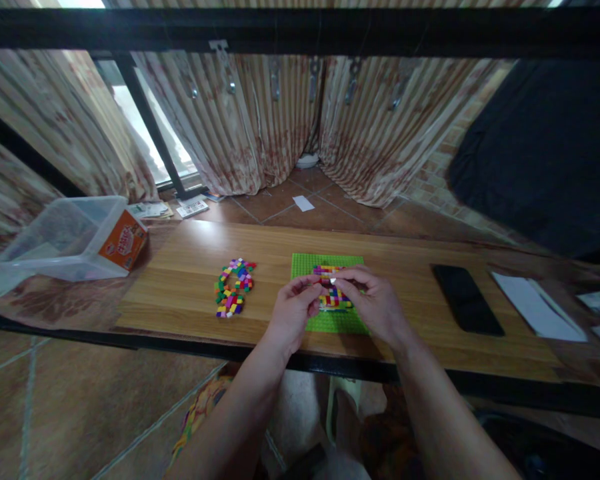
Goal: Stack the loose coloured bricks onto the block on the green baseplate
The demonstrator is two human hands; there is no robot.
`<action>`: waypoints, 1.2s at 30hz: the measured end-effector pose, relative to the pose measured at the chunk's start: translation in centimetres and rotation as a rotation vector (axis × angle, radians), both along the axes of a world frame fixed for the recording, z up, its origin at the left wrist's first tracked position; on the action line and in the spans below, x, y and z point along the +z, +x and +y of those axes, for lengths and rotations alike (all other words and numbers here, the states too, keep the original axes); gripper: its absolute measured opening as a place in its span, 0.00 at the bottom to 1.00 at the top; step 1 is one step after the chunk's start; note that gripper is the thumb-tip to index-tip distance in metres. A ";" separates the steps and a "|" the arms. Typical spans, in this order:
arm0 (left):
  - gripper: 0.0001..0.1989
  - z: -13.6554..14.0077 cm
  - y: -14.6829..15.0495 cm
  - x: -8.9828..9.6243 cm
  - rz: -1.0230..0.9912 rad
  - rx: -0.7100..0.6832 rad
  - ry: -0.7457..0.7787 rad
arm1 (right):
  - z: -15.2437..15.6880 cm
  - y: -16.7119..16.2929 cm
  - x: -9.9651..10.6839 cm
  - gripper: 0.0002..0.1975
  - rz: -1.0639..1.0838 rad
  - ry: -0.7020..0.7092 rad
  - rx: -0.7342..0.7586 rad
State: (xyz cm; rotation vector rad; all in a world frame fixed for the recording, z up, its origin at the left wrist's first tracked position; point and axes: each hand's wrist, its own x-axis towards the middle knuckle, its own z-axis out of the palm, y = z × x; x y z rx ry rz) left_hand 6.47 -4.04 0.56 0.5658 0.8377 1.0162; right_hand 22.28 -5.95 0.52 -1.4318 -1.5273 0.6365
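Forearms [253,390] extend; right fingers [351,273] pinch a white piece [333,281] over green baseplate [326,325].

A green studded plate [300,264] lies flat, its middle bearing rows of bricks [335,301] in red, yellow, blue and other colours, partly hidden. A small white piece [333,281] is held over it. Left of it, well apart, multicoloured loose bricks [242,284] form an uneven cluster.
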 end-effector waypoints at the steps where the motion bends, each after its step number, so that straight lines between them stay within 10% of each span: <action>1: 0.13 0.0 0.0 -0.1 0.021 0.006 -0.011 | 0.1 0.6 0.0 0.10 -0.028 0.013 -0.053; 20: 0.13 -0.5 0.1 0.4 0.151 -0.176 0.035 | 0.2 2.2 -0.4 0.07 -0.412 -0.009 -0.068; 36: 0.13 -0.3 -0.2 -0.1 0.130 -0.182 0.021 | 1.5 1.7 -2.8 0.12 0.334 -0.309 -0.323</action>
